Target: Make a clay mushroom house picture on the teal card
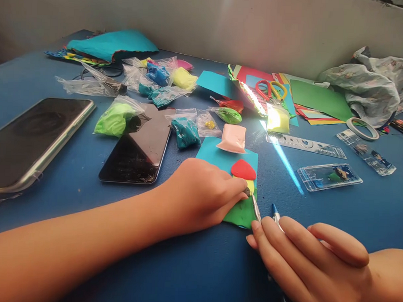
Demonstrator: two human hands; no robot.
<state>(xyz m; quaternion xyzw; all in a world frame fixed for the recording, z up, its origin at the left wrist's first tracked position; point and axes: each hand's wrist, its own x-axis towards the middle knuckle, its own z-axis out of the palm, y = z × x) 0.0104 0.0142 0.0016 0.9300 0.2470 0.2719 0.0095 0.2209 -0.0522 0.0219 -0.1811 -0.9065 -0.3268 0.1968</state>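
One dark piece (248, 192), probably light, soft and easily dented, best taken by its edges, sits pinched in the left hand (208, 193) while the right hand (303, 260) holds a metal-tipped tool (256, 208).

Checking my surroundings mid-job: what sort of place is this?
Probably a craft table by a wall: it holds scissors, coloured paper and clear bags of what looks like clay.
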